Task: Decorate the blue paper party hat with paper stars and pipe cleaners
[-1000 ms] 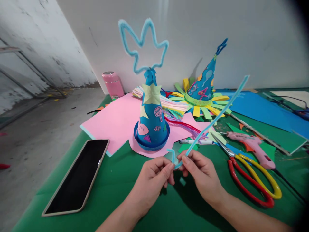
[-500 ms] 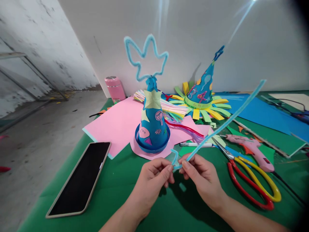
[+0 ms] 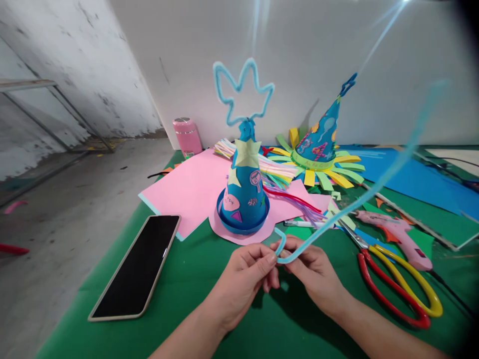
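Head view: a light-blue pipe cleaner [image 3: 354, 204] is held above the green table [image 3: 194, 279], its short hooked end pinched between the thumb and forefinger of the left hand [image 3: 249, 279]. Its bend is met by the right hand [image 3: 316, 274], though whether those fingers are closed on it cannot be told. Green surface is seen between the left forearm and a phone [image 3: 136, 267], which is set near the table's left edge. Forward reach is bounded by a blue cone hat [image 3: 244, 199] just beyond the fingertips; the right side is crowded by scissors [image 3: 368, 250] and a pink glue gun [image 3: 400, 234]. The long stem's far tip is blurred, the right fingertips are partly covered by the bend, and a white pen [image 3: 295, 223] is crossed by the stem. Both forearms are cut off at the bottom, and the right border is swallowed by darkness.
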A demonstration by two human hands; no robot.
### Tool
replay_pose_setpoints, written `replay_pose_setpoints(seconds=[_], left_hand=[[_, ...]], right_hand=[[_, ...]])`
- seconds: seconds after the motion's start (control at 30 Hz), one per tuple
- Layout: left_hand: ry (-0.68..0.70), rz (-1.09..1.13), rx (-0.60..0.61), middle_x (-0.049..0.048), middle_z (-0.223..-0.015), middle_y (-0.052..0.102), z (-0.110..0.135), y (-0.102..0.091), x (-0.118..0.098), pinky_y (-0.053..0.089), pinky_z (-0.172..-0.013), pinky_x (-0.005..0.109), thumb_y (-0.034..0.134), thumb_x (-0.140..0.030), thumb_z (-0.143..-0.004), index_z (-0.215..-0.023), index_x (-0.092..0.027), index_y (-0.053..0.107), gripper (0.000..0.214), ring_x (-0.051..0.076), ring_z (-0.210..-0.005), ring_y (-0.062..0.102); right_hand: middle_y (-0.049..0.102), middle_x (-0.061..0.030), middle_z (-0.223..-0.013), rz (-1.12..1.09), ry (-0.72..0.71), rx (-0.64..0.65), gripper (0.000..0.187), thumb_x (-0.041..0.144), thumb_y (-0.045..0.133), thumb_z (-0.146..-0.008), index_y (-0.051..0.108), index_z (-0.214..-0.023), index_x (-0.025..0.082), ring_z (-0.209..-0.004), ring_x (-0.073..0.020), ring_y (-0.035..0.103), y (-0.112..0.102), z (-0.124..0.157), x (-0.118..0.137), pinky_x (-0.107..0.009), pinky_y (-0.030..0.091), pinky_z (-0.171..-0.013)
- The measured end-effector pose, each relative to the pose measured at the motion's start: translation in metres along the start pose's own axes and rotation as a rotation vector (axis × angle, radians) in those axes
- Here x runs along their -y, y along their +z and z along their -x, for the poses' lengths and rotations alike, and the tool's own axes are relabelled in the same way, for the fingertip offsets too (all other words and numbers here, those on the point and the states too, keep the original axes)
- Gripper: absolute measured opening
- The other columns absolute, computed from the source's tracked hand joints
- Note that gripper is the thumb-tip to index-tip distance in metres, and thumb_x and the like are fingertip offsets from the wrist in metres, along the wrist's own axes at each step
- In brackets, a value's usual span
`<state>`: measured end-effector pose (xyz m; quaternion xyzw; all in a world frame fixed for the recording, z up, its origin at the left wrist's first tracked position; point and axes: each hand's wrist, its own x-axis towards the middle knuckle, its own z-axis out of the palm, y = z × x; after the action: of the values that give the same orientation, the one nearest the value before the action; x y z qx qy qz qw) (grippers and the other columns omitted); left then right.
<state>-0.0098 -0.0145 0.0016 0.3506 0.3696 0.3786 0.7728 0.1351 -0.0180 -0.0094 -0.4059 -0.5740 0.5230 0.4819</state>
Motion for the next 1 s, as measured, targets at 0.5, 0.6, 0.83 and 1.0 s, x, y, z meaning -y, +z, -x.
replay_pose_setpoints(seconds=[0.5,0.6,0.83,1.0], left_hand=[[-0.052,0.016,0.044,-0.0010,-0.048,0.053,0.000,0.001,0.003,0.028,-0.044,0.018,0.062,-0.031,-0.068,-0.064,-0.014,0.052,0.020,0.006,-0.043,0.043],[-0.004,-0.126,0.018,-0.0009,-0.051,0.053,0.002,0.005,0.002,0.031,-0.046,0.019,0.058,-0.030,-0.070,-0.066,-0.015,0.051,0.017,0.007,-0.045,0.042],[0.682,-1.111,-0.296,0.0007,-0.058,0.052,0.009,0.008,0.014,0.035,-0.059,0.026,0.060,-0.028,-0.071,-0.062,-0.018,0.051,0.015,0.013,-0.058,0.045],[0.890,-1.202,-0.363,0.0012,-0.063,0.054,0.014,0.008,0.019,0.035,-0.064,0.026,0.057,-0.020,-0.074,-0.071,-0.019,0.052,0.006,0.014,-0.064,0.047]], right_hand=[[0.053,-0.0017,-0.074,0.090,-0.137,0.041,0.010,0.022,0.053,-0.080,0.063,-0.079,0.020,-0.071,-0.0136,0.052,-0.003,-0.001,0.000,-0.026,0.043,-0.067],[0.053,-0.0021,-0.078,0.144,-0.156,-0.007,0.011,0.022,0.052,-0.081,0.063,-0.082,0.022,-0.075,-0.0139,0.052,-0.003,0.001,-0.001,-0.025,0.043,-0.068],[0.054,-0.0025,-0.081,0.149,-0.159,-0.100,0.011,0.022,0.053,-0.080,0.063,-0.084,0.022,-0.076,-0.0147,0.053,0.000,0.001,-0.005,-0.024,0.044,-0.067],[0.055,-0.0022,-0.080,0.139,-0.176,-0.092,0.012,0.021,0.053,-0.080,0.063,-0.085,0.023,-0.074,-0.0143,0.052,0.004,0.003,-0.006,-0.024,0.043,-0.066]])
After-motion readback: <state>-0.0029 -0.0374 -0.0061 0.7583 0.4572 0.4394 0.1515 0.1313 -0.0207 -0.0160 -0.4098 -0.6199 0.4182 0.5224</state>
